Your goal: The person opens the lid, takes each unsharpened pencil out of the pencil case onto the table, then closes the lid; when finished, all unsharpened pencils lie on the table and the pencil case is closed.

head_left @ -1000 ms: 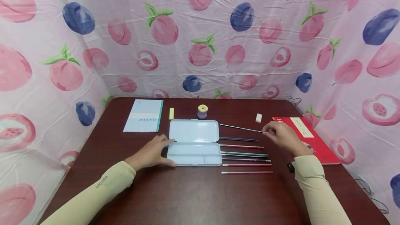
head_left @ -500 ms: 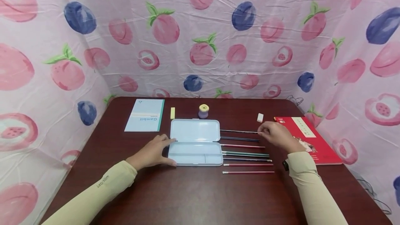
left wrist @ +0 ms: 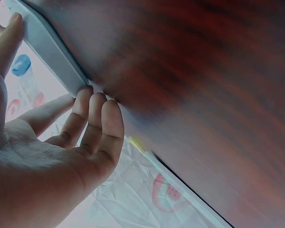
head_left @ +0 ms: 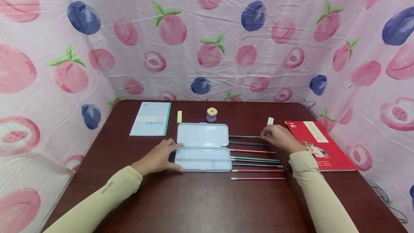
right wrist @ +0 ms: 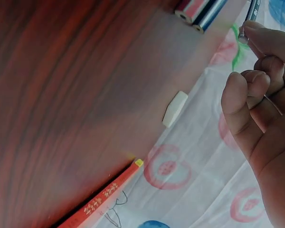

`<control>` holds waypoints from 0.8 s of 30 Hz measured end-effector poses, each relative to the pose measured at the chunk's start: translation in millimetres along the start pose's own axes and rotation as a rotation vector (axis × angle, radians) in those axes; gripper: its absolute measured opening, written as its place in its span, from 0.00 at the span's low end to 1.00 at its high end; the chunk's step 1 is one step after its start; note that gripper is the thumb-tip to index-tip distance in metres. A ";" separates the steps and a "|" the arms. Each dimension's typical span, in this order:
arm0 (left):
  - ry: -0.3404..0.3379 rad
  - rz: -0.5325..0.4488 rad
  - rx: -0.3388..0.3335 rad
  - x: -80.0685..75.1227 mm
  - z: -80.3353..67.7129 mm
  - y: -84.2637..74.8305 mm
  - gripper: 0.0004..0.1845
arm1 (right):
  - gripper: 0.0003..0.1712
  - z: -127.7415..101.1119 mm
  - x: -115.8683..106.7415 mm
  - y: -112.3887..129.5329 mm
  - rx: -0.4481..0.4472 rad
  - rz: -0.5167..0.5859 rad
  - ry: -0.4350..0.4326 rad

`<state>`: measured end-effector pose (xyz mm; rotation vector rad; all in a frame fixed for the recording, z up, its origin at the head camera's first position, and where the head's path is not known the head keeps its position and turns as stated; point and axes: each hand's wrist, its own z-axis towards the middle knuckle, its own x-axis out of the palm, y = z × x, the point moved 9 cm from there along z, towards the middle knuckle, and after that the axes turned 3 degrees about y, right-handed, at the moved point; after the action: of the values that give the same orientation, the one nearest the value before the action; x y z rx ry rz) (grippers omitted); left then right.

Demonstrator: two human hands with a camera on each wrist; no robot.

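1. The fingertips [right wrist: 244,33] of the right hand [head_left: 279,138] pinch the end of a thin dark pencil [head_left: 244,136]; the other fingers are curled toward the palm.
2. This pencil lies almost flat — its far end points at the open pencil case [head_left: 202,147], just beside the lid.
3. The left hand [head_left: 159,157] rests on the table [head_left: 200,200] with relaxed, nearly straight fingers [left wrist: 97,123]. The fingertips and the thumb touch the left edge of the case; it grasps nothing.
4. Under the held pencil, more pencils [head_left: 255,160] lie in a row on the table to the right of the case — dark, pink and green ones, roughly parallel.
5. Near the right hand, a small white eraser [head_left: 270,120] lies just behind it, and a red book [head_left: 320,145] lies to its right.
6. At the back of the table are a light blue notebook [head_left: 151,123], a small yellow eraser [head_left: 179,116] and a round sharpener [head_left: 211,114] with a yellow top.
7. A pink cloth [head_left: 207,35] with printed fruits surrounds the table.
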<state>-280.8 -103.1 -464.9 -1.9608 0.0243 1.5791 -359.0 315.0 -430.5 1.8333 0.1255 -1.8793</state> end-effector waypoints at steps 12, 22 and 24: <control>0.002 -0.014 0.003 -0.9 -0.7 -1.3 0.55 | 0.02 7.6 9.1 -5.8 0.049 -0.044 0.014; -0.001 0.002 0.021 -1.4 -0.8 -0.9 0.55 | 0.02 8.8 10.7 -3.8 0.064 -0.028 0.006; -0.002 0.000 0.022 -1.5 -0.6 -1.1 0.55 | 0.02 9.6 10.1 0.1 0.057 -0.014 -0.012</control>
<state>-280.3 -103.0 -463.0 -1.9420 0.0406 1.5743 -367.4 308.1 -439.3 1.8623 0.0812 -1.9216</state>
